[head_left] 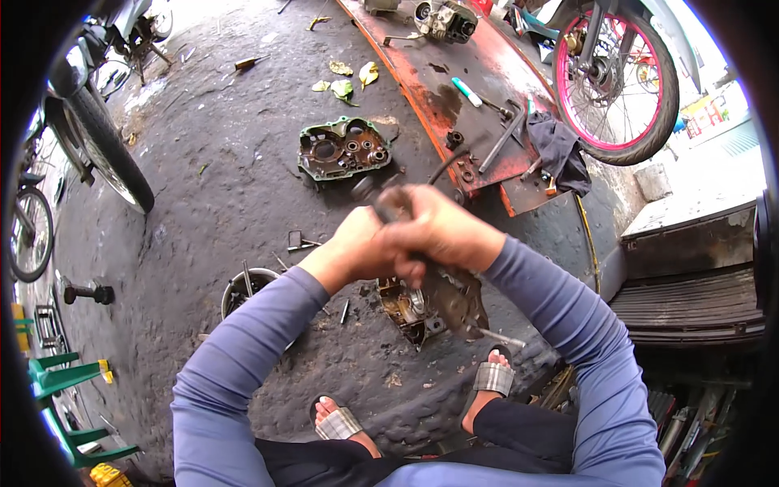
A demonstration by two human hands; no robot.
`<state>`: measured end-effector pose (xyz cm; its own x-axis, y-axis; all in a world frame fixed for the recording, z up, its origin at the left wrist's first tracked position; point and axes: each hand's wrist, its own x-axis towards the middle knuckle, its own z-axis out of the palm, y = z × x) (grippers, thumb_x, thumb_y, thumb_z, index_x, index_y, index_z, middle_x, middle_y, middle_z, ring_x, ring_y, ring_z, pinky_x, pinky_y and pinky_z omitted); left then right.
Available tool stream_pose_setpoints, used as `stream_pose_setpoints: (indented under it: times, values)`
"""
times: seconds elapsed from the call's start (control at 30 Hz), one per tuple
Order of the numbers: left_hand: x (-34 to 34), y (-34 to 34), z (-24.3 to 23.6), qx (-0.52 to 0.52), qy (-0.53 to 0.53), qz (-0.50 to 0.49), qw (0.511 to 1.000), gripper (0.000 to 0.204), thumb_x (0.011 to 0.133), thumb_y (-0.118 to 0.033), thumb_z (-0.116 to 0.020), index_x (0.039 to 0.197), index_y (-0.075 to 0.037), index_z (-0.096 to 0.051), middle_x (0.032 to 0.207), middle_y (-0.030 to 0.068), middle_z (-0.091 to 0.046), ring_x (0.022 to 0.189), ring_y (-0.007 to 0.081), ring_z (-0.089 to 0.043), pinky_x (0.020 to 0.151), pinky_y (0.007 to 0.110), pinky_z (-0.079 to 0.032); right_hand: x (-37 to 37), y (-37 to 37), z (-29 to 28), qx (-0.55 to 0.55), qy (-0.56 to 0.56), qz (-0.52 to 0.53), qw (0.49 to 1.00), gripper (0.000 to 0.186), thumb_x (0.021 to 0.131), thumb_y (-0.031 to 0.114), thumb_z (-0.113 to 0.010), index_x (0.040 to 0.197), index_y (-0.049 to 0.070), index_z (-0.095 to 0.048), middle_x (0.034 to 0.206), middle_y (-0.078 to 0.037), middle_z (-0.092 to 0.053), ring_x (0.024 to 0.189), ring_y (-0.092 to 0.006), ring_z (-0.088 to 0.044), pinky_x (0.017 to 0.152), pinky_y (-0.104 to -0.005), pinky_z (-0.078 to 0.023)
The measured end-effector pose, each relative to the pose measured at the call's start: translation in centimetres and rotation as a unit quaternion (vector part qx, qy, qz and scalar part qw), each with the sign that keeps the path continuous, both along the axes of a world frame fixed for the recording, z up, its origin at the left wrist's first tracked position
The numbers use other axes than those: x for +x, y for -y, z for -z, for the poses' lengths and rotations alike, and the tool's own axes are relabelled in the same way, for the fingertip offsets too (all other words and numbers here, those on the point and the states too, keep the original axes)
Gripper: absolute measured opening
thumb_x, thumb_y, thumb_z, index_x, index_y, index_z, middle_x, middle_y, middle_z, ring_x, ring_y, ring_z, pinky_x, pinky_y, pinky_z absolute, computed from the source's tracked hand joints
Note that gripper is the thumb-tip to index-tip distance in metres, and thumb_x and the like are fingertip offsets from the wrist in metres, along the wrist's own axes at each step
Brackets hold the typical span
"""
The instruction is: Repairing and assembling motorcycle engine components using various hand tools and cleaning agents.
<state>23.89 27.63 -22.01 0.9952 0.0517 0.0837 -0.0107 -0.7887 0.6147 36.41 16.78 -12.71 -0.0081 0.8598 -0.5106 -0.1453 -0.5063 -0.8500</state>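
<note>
My left hand (pixel 363 246) and my right hand (pixel 442 229) meet over the ground in front of me, blurred by motion. My right fingers are wrapped round a dark, greasy part (pixel 395 203) whose kind I cannot make out. Against it the left hand is closed too, its fingers partly covered by the right. Just beyond them shows a dark round piece (pixel 367 190), also smeared. Below the hands lies an open engine case half (pixel 406 315), partly covered by a brown, dirty piece (pixel 458 304). Farther off, another crankcase half (pixel 343 149) with a green rim lies open side up.
A red metal platform (pixel 507 195) at right carries a T-handle wrench (pixel 503 136), a dark cloth (pixel 560 152) and an engine part (pixel 445 20). A metal bowl (pixel 230 304) with tools stands left. Motorcycle wheels (pixel 661 130) and a screwdriver (pixel 250 62) are around.
</note>
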Motion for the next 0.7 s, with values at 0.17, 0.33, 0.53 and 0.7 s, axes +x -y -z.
stream_pose_setpoints:
  times: [0.17,0.33,0.53,0.7]
  values:
    - [-0.7,-1.4,1.4,-0.167,0.148,0.112,0.968,0.1,0.065,-0.037,-0.085,0.151,-0.007,-0.046,0.12,0.0162,-0.067,0.116,0.0327,-0.064,0.102,0.038,-0.049,-3.3,-2.0,0.7,-0.006,-0.073,-0.15,0.986,0.031,0.083,0.002,-0.074,0.104,-0.002,-0.052,0.064,-0.008,-0.059,0.048,-0.0147,-0.058,0.043,-0.0308,-0.047]
    - [-0.3,-1.3,-1.8,0.055,-0.061,-0.003,0.997,0.071,0.085,-0.03,-0.07,0.151,-0.015,-0.047,0.103,0.0201,-0.072,0.095,0.0374,-0.071,0.082,0.045,-0.058,-5.6,-3.2,-0.2,-0.039,0.064,-0.357,0.931,0.019,0.079,0.008,-0.071,0.086,-0.003,-0.057,0.063,-0.007,-0.063,0.053,-0.0147,-0.064,0.047,-0.0306,-0.052]
    - [-0.9,-0.6,-1.3,0.051,-0.03,-0.048,0.997,0.073,0.081,-0.03,-0.075,0.148,-0.013,-0.05,0.1,0.0231,-0.072,0.095,0.0395,-0.07,0.084,0.048,-0.056,-8.3,-2.1,-2.5,-0.032,0.123,-0.492,0.861,0.023,0.076,0.009,-0.073,0.087,-0.004,-0.058,0.063,-0.01,-0.065,0.055,-0.0177,-0.066,0.048,-0.0325,-0.051]
    - [-0.9,-1.7,-0.2,0.065,-0.027,-0.065,0.995,0.083,0.069,-0.03,-0.081,0.146,-0.016,-0.051,0.102,0.0211,-0.072,0.097,0.0399,-0.07,0.084,0.049,-0.056,-9.3,-1.9,-3.1,-0.057,0.176,-0.544,0.819,0.022,0.074,0.01,-0.073,0.081,-0.005,-0.058,0.064,-0.012,-0.066,0.054,-0.0199,-0.065,0.048,-0.0344,-0.05]
